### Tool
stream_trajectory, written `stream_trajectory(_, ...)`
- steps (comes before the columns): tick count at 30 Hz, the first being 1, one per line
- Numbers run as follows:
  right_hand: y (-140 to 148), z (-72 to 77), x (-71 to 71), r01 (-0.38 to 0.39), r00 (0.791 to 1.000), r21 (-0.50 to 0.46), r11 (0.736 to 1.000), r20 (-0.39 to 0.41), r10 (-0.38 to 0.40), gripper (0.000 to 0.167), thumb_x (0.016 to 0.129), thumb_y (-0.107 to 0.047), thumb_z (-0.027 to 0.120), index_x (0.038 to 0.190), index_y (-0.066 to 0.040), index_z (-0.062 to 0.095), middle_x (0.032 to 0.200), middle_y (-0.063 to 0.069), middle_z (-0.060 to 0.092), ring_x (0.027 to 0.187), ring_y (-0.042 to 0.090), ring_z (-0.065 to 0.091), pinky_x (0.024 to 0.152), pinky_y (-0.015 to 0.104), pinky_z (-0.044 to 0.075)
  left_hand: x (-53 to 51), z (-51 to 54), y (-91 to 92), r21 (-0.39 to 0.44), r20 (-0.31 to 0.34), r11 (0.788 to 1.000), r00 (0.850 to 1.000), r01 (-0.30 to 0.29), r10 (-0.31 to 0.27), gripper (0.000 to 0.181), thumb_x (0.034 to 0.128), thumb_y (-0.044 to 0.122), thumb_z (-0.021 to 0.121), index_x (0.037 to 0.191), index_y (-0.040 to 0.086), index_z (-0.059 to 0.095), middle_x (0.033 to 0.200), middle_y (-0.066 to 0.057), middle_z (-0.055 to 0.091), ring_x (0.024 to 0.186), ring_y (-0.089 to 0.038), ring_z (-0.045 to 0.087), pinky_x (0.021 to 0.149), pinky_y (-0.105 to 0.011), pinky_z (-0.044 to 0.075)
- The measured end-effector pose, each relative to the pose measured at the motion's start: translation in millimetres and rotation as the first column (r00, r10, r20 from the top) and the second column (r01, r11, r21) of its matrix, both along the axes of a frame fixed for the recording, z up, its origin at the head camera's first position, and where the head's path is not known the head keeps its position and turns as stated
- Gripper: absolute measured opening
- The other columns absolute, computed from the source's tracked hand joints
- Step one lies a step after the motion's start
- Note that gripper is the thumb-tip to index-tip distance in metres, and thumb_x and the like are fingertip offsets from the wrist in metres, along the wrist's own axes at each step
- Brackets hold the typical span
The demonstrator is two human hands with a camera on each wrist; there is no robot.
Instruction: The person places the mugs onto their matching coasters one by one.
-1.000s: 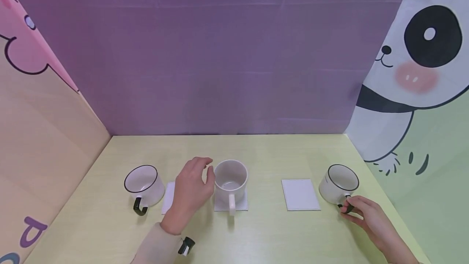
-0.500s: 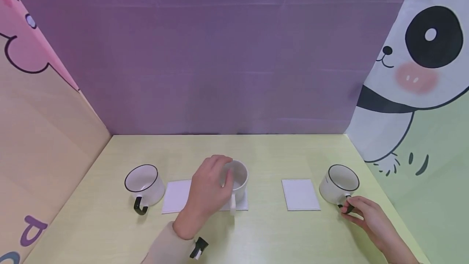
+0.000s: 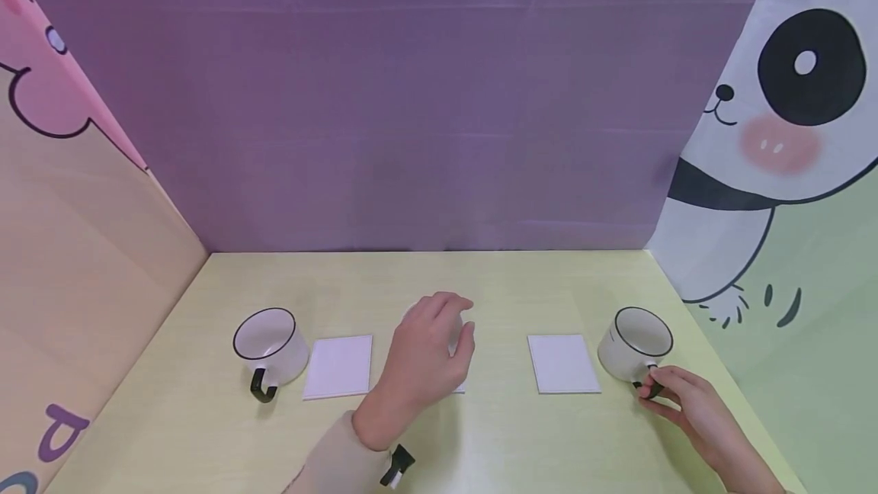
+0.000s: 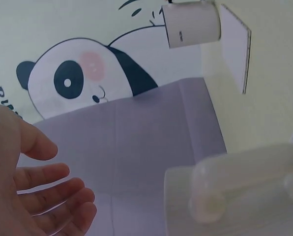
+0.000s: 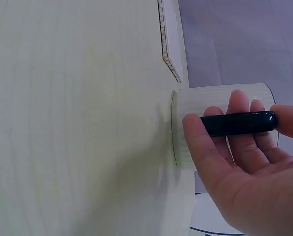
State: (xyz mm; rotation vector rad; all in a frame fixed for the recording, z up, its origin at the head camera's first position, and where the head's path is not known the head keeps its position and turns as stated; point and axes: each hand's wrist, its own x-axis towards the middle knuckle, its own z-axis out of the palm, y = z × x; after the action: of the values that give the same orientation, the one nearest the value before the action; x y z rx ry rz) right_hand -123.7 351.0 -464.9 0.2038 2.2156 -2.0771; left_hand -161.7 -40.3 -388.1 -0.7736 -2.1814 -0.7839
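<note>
My left hand [image 3: 425, 349], fingers relaxed and slightly bent, hovers in front of the all-white mug [image 4: 249, 191] in the middle. The left wrist view shows a gap between those fingers and this mug. In the head view the hand hides most of it and all but a corner of its coaster. At the right, my right hand [image 3: 693, 410] grips the black handle [image 5: 240, 124] of a black-rimmed white mug [image 3: 620, 349] standing on the table. Another black-rimmed mug [image 3: 286, 360] stands at the left, its black handle turned towards me.
A white square coaster [image 3: 338, 367] lies between the left mug and my left hand. A second coaster [image 3: 564, 364] is left of the right mug. Purple cloth [image 3: 439, 97] closes off the table's back, with printed panels along both sides.
My left hand has moved rightward, from beside the middle mug to in front of it, uncovering the left coaster. My right hand keeps its grip on the right mug's handle, unmoved.
</note>
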Motion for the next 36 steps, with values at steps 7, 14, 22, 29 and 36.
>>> stream_trajectory(7,-0.1,0.3,0.0,0.002,1.0,0.023,1.0,0.023,-0.003,0.03,0.109,-0.018,0.048,0.099,0.007,0.062,0.092,0.006,0.064,0.09,0.016,0.066,0.085,0.032,0.058,5.0,5.1,16.3,-0.05,0.011,0.997,0.998,0.055,-0.054,0.02,0.0871,0.009,0.068,0.106,0.004,0.07,0.104,-0.006,0.068,0.092,-0.025,0.066,0.082,-0.036,0.055)
stream_trajectory(14,-1.3,1.5,-0.1,0.018,0.999,0.039,0.999,0.03,-0.019,0.032,0.109,-0.018,0.048,0.099,0.01,0.061,0.093,0.008,0.064,0.09,0.017,0.066,0.084,0.032,0.059,6.6,8.5,31.5,-0.053,0.052,0.996,0.996,0.073,-0.07,0.022,0.0888,0.011,0.067,0.11,0.006,0.07,0.107,-0.004,0.068,0.094,-0.023,0.065,0.08,-0.035,0.054)
stream_trajectory(22,-1.2,-0.4,-0.6,0.033,0.999,0.041,0.999,0.04,-0.035,0.03,0.109,-0.015,0.047,0.098,0.008,0.063,0.092,0.008,0.063,0.089,0.017,0.066,0.083,0.032,0.059,4.9,8.7,50.3,-0.072,0.133,0.993,0.988,0.09,-0.08,0.023,0.0917,0.014,0.067,0.114,0.007,0.069,0.11,-0.003,0.068,0.096,-0.022,0.065,0.081,-0.034,0.054)
stream_trajectory(29,-1.6,1.0,-1.4,0.022,1.0,0.03,0.999,0.021,-0.022,0.03,0.109,-0.015,0.047,0.098,0.009,0.062,0.092,0.008,0.063,0.091,0.016,0.066,0.084,0.032,0.059,-2.8,-4.5,66.3,-0.132,0.222,0.985,0.972,0.109,-0.078,0.025,0.0945,0.016,0.063,0.118,0.008,0.068,0.112,-0.002,0.067,0.098,-0.02,0.064,0.084,-0.029,0.053)
stream_trajectory(36,-1.4,1.0,-1.1,0.023,0.999,0.03,0.999,0.041,-0.025,0.03,0.109,-0.015,0.047,0.097,0.008,0.063,0.093,0.008,0.064,0.089,0.017,0.066,0.083,0.031,0.059,-10.2,-28.8,80.7,-0.239,0.219,0.963,0.973,0.123,-0.07,0.026,0.0932,0.019,0.063,0.117,0.009,0.068,0.111,0.001,0.066,0.095,-0.018,0.063,0.08,-0.025,0.051)
